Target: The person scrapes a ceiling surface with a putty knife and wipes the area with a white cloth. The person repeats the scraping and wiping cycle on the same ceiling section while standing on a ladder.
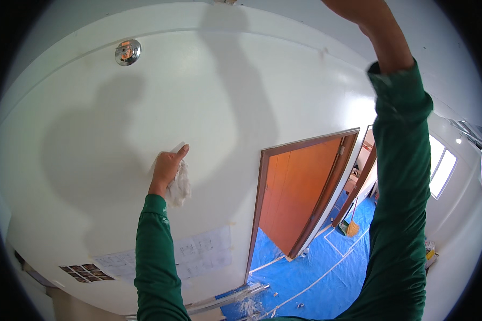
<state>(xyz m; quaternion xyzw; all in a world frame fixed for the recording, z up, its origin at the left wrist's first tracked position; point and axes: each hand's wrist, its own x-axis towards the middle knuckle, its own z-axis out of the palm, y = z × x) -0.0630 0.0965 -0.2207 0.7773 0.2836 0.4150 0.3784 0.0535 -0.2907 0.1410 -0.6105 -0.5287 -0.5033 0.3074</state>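
Observation:
My left hand (167, 167) is closed around a crumpled white rag (179, 187) in front of the white wall (187, 107). Its thumb points up and to the right, and part of the rag hangs below the palm. Whether the rag presses on the wall I cannot tell. High at the upper right, my right hand (351, 8) reaches past the top edge of the picture. Only its wrist side shows, so its fingers and anything in them are hidden. Both green sleeves carry whitish smears.
A round chrome fitting (128, 52) sits high on the left. An orange-brown door (300, 187) stands in its frame at the right. Blue sheeting (326, 273) covers the floor, with a broom (353, 228) farther back. Paper drawings (203, 251) are taped low on the wall.

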